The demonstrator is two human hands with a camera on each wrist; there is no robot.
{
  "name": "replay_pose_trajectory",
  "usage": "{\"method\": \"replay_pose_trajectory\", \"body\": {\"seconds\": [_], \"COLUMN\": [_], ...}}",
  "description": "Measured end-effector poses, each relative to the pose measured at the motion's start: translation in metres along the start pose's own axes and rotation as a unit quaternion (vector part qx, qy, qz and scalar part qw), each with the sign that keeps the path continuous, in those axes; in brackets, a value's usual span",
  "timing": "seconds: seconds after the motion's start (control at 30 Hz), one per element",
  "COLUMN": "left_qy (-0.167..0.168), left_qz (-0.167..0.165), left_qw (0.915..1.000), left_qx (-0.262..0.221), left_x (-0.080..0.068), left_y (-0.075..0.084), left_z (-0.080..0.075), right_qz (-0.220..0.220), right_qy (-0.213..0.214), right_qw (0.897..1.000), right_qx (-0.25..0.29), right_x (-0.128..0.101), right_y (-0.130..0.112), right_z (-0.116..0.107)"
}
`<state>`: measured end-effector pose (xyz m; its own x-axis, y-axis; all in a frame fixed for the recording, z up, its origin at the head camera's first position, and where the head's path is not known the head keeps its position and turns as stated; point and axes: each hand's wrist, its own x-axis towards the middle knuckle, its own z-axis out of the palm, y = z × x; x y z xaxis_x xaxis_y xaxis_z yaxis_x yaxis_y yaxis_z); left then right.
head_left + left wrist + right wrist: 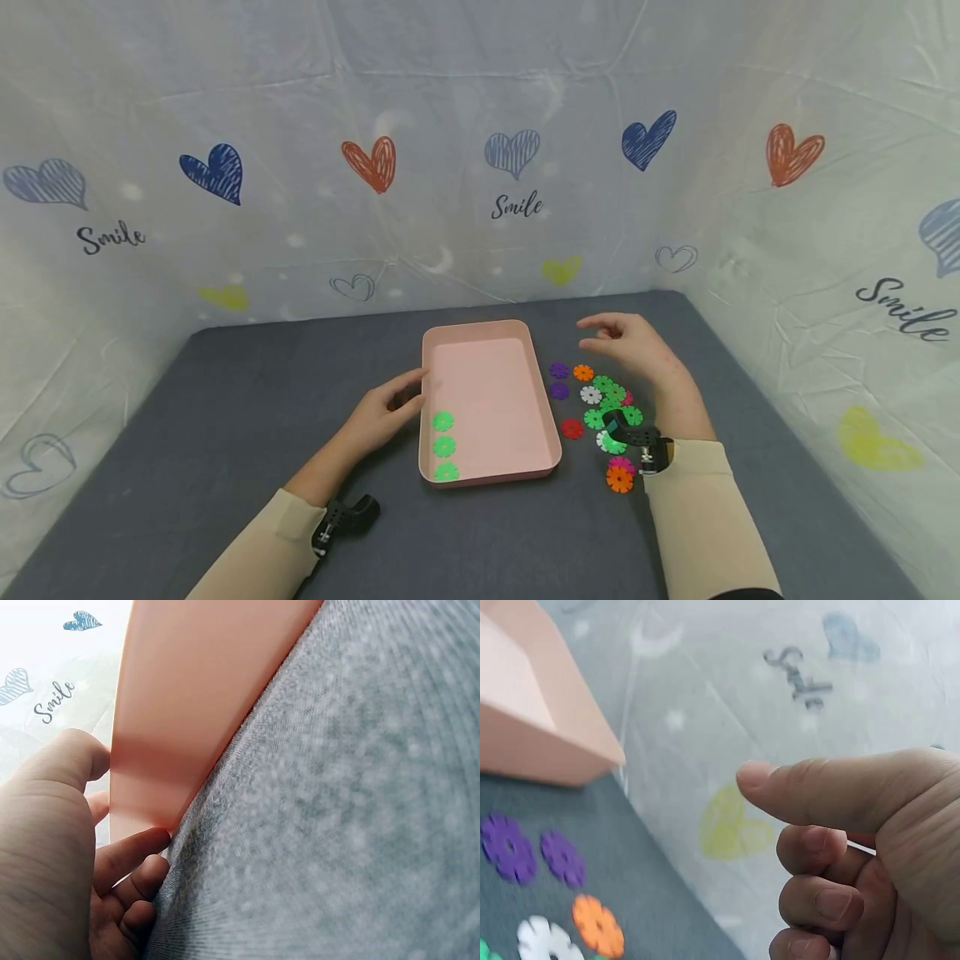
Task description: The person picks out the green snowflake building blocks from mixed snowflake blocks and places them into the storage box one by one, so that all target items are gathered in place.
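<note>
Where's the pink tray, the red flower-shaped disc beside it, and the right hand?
Pink tray [491, 392]: head view, on its bare floor.
Red flower-shaped disc [572, 429]: head view, near its middle.
Right hand [632, 342]: head view, middle of the hand.

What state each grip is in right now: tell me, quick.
Left grip: open, touching the side of the pink tray.
Right grip: open, loosely curled, holding nothing.
</note>
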<state>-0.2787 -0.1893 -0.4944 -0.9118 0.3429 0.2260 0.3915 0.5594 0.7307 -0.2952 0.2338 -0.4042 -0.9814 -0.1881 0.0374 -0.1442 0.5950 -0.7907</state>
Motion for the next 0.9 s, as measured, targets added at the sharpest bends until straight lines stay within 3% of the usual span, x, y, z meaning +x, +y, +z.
{"method": "replay_pose_trajectory", "body": {"seconds": [0.23, 0.53, 0.67, 0.9], "left_qy": [0.001, -0.001, 0.0, 0.004], "left_qz": [-0.009, -0.008, -0.008, -0.008], "left_qw": [1.0, 1.0, 1.0, 1.0], "left_qx": [0.001, 0.001, 0.002, 0.003], "left_x": [0.0, -0.001, 0.0, -0.001], "left_y": [0.001, 0.001, 0.002, 0.003], "left_z": [0.0, 0.0, 0.0, 0.0], "right_qz": [0.072, 0.134, 0.151, 0.14], "right_qy": [-0.031, -0.063, -0.062, -0.057], "right_qw": [0.996, 0.987, 0.985, 0.986], "right_qx": [-0.03, -0.059, -0.056, -0.075], "right_x": [-0.004, 0.0, -0.001, -0.002], "right_y": [0.033, 0.052, 0.05, 0.045], "right_z": [-0.009, 0.004, 0.008, 0.01]}}
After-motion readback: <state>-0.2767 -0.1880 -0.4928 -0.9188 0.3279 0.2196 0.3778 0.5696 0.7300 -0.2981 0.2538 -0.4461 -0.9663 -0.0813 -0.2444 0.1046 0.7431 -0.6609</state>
